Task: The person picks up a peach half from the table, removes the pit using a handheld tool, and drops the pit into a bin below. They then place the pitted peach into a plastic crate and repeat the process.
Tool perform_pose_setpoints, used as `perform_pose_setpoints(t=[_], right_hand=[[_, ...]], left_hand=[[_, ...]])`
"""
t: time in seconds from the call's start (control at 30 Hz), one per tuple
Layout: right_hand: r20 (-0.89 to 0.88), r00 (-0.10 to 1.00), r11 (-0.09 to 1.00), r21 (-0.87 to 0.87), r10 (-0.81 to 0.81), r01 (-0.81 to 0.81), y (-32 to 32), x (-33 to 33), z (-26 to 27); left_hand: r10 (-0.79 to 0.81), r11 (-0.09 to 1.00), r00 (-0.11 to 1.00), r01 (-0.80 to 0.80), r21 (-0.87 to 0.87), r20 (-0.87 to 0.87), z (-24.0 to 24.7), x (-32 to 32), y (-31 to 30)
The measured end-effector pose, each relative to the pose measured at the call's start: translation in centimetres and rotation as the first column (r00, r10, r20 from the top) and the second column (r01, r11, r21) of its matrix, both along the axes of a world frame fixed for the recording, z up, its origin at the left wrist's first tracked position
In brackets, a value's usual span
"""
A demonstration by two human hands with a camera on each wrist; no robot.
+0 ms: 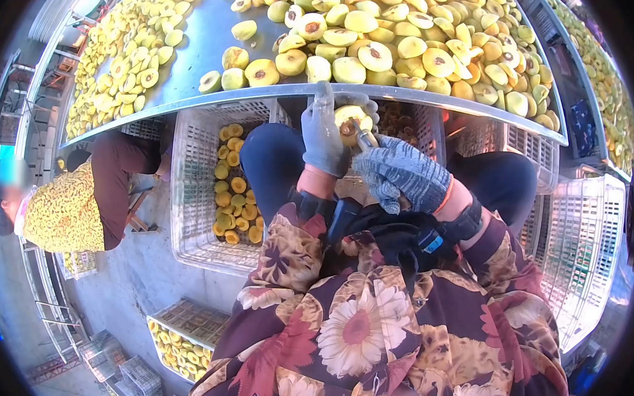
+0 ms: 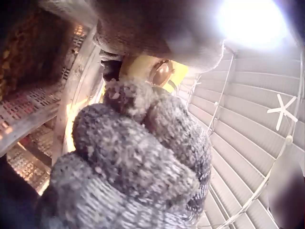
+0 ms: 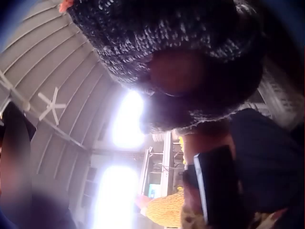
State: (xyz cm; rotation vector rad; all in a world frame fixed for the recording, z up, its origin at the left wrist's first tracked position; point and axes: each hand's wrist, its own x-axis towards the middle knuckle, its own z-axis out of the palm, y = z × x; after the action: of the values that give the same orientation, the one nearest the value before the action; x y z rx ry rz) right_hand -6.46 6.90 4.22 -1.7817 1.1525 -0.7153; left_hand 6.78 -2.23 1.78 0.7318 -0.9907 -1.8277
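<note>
In the head view my left hand [image 1: 324, 135], in a light grey glove, holds a yellow stone fruit half [image 1: 353, 117] just below the table's near edge. Its cut face shows a brown centre. My right hand [image 1: 405, 175], in a blue-grey knitted glove, grips a small tool [image 1: 367, 139] whose metal end meets the fruit's cut face. Most of the tool is hidden in the fist. The left wrist view shows curled glove fingers [image 2: 128, 148] close up, with the fruit half's brown pit [image 2: 162, 71] behind them. Dark glove [image 3: 157, 38] fills the top of the right wrist view.
A metal table [image 1: 195, 55] heaped with halved fruit [image 1: 411, 38] runs across the front. White crates stand at both sides; the left crate [image 1: 192, 249] holds fruit halves, and another crate [image 1: 182, 313] sits on the floor behind. A person in a yellow patterned top [image 1: 69, 210] sits at left.
</note>
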Motion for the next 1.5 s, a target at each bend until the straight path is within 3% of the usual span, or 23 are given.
perform_pose_setpoints(t=[0.03, 0.1, 0.13, 0.27, 0.33, 0.37, 0.4, 0.43, 0.47, 0.53, 0.67, 0.73, 0.77, 0.83, 0.87, 0.97, 1.07, 1.17, 1.23, 1.27, 1.3, 1.4, 1.5], right_hand=[[0.316, 0.931, 0.923, 0.381, -0.183, 0.053, 0.2, 0.4, 0.9], [0.411, 0.865, 0.852, 0.523, -0.287, 0.033, 0.1, 0.6, 1.3], [0.269, 0.951, 0.948, 0.313, -0.151, 0.062, 0.1, 0.5, 1.1], [0.060, 0.968, 0.855, 0.484, -0.244, 0.186, -0.4, 0.7, 0.8], [-0.171, 0.982, 0.975, 0.191, -0.081, 0.114, -0.4, 0.0, -0.4], [-0.384, 0.923, 0.989, -0.146, -0.023, -0.036, -0.1, -0.3, -0.8], [-0.584, 0.811, 0.871, -0.421, -0.045, -0.255, 0.0, -0.5, -1.0], [-0.260, 0.965, 0.980, -0.180, 0.037, -0.086, 0.4, -0.8, -0.9], [0.104, 0.995, 0.992, 0.123, -0.001, -0.011, 0.7, -0.7, 0.7], [0.445, 0.886, 0.912, 0.404, -0.129, -0.070, 0.9, -0.6, 1.3], [0.517, 0.854, 0.927, 0.344, -0.054, -0.150, 1.0, -1.4, -0.2], [0.635, 0.762, 0.840, 0.476, -0.124, -0.260, 0.9, -2.0, -1.1], [0.733, 0.601, 0.675, 0.620, -0.319, -0.399, 0.8, -2.0, -1.4], [0.633, 0.273, 0.281, 0.632, -0.724, -0.722, 0.5, -1.8, -1.7], [0.637, 0.303, 0.328, 0.678, -0.709, -0.658, 0.7, -1.6, -1.4], [0.721, 0.129, 0.295, 0.432, -0.681, -0.852, 0.5, -1.2, -3.0], [0.717, 0.279, 0.369, 0.604, -0.639, -0.706, 1.0, -1.7, -2.0], [0.748, 0.462, 0.617, 0.659, -0.477, -0.430, 1.9, -1.9, 0.5], [0.560, 0.722, 0.709, 0.692, -0.407, -0.137, 2.5, -3.1, 0.3], [0.174, 0.953, 0.790, 0.605, -0.250, 0.097, 2.3, -3.4, -0.3], [-0.288, 0.949, 0.870, 0.425, -0.130, 0.248, 2.2, -3.6, -1.0], [-0.598, 0.773, 0.963, 0.007, -0.212, 0.270, 3.3, -6.8, -4.8], [-0.441, 0.750, 0.870, -0.272, -0.493, 0.412, 2.3, -9.3, -3.0]], left_hand=[[0.063, 0.998, 0.998, -0.063, -0.015, -0.017, -0.3, -0.3, 0.0], [0.188, 0.980, 0.981, -0.191, -0.048, -0.055, -0.9, -1.1, 0.0], [0.201, 0.978, 0.977, -0.205, -0.048, -0.075, -1.2, -1.2, 0.1], [0.136, 0.985, 0.989, -0.129, -0.111, 0.062, -0.6, -0.8, 0.4], [0.097, 0.986, 0.989, -0.081, -0.149, 0.109, -0.7, -0.9, 0.4], [0.119, 0.991, 0.991, -0.114, -0.064, 0.069, -0.6, -1.1, 0.5], [0.145, 0.989, 0.989, -0.146, 0.024, 0.030, -0.3, -1.3, 0.7], [0.176, 0.979, 0.984, -0.174, 0.109, -0.007, -0.2, -1.5, 0.8], [0.107, 0.991, 0.994, -0.106, 0.083, -0.015, -0.1, -1.4, 0.6], [-0.033, 0.999, 0.999, 0.034, 0.035, -0.019, -0.3, -0.7, 0.2], [-0.276, 0.961, 0.942, 0.266, 0.075, 0.192, 1.3, 0.0, -0.3], [-0.301, 0.953, 0.939, 0.290, 0.090, 0.165, 1.3, 0.0, -0.5], [-0.314, 0.949, 0.937, 0.302, 0.097, 0.152, 1.2, 0.1, -0.5], [-0.282, 0.959, 0.955, 0.280, 0.037, 0.087, 0.8, -0.1, -0.5], [-0.268, 0.963, 0.962, 0.268, 0.006, 0.052, 0.5, -0.3, -0.5], [-0.068, 0.993, 0.981, 0.084, 0.079, -0.181, -0.2, -1.5, -0.2], [0.051, 0.976, 0.956, 0.013, 0.216, -0.289, 0.1, -2.1, 0.0], [0.179, 0.958, 0.960, -0.120, 0.261, -0.214, 0.6, -2.3, 0.0], [0.302, 0.926, 0.929, -0.233, 0.296, -0.214, 0.7, -1.8, -0.9], [0.276, 0.938, 0.933, -0.210, 0.274, -0.230, 1.4, -0.5, -1.0], [0.378, 0.924, 0.926, -0.378, -0.050, -0.012, 1.7, 0.8, -1.3], [0.635, 0.765, 0.731, -0.550, -0.335, 0.250, 3.7, 6.1, -1.8], [0.603, 0.796, 0.700, -0.495, -0.349, 0.383, 5.1, 10.3, -1.5]])
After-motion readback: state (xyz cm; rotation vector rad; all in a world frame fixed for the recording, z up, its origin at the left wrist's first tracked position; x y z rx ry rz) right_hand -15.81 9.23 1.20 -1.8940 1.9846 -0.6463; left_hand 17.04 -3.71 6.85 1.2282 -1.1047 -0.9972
